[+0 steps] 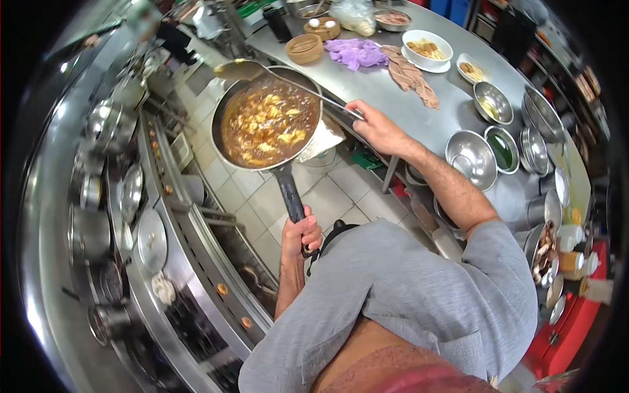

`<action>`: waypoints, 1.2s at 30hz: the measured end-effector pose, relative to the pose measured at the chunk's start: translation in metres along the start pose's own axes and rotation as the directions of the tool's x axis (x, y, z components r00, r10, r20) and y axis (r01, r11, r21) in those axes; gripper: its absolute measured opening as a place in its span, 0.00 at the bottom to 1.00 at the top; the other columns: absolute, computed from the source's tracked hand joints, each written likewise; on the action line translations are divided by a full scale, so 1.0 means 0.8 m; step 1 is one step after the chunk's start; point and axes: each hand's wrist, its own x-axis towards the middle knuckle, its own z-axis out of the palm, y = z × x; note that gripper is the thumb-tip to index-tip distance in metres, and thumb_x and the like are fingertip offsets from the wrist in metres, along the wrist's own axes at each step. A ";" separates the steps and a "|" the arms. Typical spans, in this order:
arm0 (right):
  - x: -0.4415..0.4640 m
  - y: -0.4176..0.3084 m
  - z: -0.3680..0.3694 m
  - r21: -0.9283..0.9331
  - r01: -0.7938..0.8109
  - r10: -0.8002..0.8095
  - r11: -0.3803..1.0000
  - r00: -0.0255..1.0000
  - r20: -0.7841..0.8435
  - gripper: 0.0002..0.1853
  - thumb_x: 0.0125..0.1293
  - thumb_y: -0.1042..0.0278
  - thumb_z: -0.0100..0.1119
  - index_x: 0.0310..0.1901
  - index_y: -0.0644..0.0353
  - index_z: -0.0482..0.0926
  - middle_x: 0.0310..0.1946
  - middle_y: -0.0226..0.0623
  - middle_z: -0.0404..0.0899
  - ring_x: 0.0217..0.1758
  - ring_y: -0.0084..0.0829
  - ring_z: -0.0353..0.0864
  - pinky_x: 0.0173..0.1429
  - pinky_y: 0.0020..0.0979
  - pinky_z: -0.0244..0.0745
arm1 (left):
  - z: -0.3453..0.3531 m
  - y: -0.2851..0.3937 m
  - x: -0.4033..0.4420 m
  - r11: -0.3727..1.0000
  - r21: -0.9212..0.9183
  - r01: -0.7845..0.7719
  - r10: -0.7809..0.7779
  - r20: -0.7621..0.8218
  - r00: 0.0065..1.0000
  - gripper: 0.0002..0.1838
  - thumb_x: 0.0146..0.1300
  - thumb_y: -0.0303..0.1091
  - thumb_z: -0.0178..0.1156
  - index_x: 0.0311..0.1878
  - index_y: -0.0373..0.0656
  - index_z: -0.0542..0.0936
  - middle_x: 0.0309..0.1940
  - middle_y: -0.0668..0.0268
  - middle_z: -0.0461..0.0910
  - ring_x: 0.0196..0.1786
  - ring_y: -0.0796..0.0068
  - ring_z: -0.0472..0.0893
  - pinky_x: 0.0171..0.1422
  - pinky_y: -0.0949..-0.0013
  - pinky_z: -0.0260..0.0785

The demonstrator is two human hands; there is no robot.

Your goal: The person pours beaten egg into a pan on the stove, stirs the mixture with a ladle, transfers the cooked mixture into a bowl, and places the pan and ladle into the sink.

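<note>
My left hand (302,234) is wrapped round the black handle of a frying pan (219,141), holding it up over the tiled floor between stove and counter. Brown sauce with pale yellow lumps (272,124) fills the pan. In my right hand (375,126), the fingers are closed on the metal handle of a ladle (239,70). Its sauce-coated bowl hangs just past the pan's far left rim, and the handle crosses above the pan.
On the right, a steel counter (452,98) carries a white bowl of food (427,49), purple cloth (356,54), brown cloth (411,75) and several metal bowls (470,160). Pots and lids stand along the stove (190,262) at left. Another person (171,36) is at the far left.
</note>
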 end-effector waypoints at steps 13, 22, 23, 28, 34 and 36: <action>0.035 0.046 -0.163 -0.331 -0.282 0.114 0.900 0.888 -0.446 0.20 0.66 0.65 0.46 0.60 0.54 0.66 0.52 0.46 0.73 0.54 0.44 0.73 0.57 0.38 0.67 | 0.072 0.096 0.261 0.922 0.251 0.294 -0.371 0.358 0.857 0.04 0.60 0.24 0.52 0.33 0.45 0.69 0.14 0.75 0.59 0.12 0.88 0.58 0.11 0.79 0.52; 0.067 0.090 -0.264 -0.487 -0.583 0.220 0.650 0.758 -0.614 0.19 0.64 0.64 0.48 0.58 0.47 0.70 0.47 0.44 0.77 0.50 0.43 0.75 0.53 0.39 0.69 | 0.165 0.073 0.396 0.890 0.311 0.335 -0.444 0.413 0.795 0.06 0.57 0.24 0.54 0.29 0.46 0.68 0.14 0.75 0.60 0.12 0.87 0.59 0.12 0.79 0.54; 0.071 0.099 -0.270 -0.522 -0.560 0.153 0.643 0.762 -0.629 0.19 0.64 0.61 0.48 0.58 0.43 0.70 0.42 0.45 0.78 0.47 0.44 0.76 0.51 0.41 0.71 | 0.173 0.071 0.407 0.885 0.320 0.338 -0.453 0.418 0.788 0.06 0.57 0.24 0.54 0.29 0.46 0.68 0.15 0.75 0.60 0.12 0.87 0.60 0.12 0.79 0.53; 0.093 0.109 -0.261 -0.352 -0.648 0.259 0.675 0.655 -0.710 0.24 0.62 0.46 0.51 0.53 0.54 0.74 0.36 0.48 0.79 0.42 0.42 0.79 0.45 0.41 0.74 | 0.196 0.066 0.461 0.866 0.367 0.341 -0.484 0.438 0.758 0.07 0.57 0.24 0.55 0.28 0.46 0.68 0.15 0.75 0.60 0.13 0.87 0.60 0.13 0.79 0.54; 0.135 0.153 -0.227 -0.299 -0.579 0.231 0.759 0.668 -0.707 0.21 0.60 0.50 0.55 0.40 0.63 0.72 0.29 0.47 0.78 0.35 0.46 0.78 0.39 0.43 0.72 | 0.211 0.079 0.510 0.826 0.437 0.356 -0.537 0.422 0.730 0.07 0.57 0.24 0.55 0.28 0.47 0.67 0.15 0.75 0.59 0.13 0.87 0.60 0.13 0.78 0.54; 0.156 0.151 -0.221 -0.326 -0.484 0.186 0.812 0.744 -0.642 0.18 0.60 0.55 0.54 0.39 0.65 0.70 0.28 0.48 0.77 0.35 0.49 0.77 0.39 0.44 0.71 | 0.214 0.085 0.527 0.813 0.454 0.364 -0.556 0.422 0.716 0.08 0.56 0.23 0.55 0.28 0.47 0.67 0.15 0.75 0.60 0.13 0.87 0.60 0.13 0.78 0.54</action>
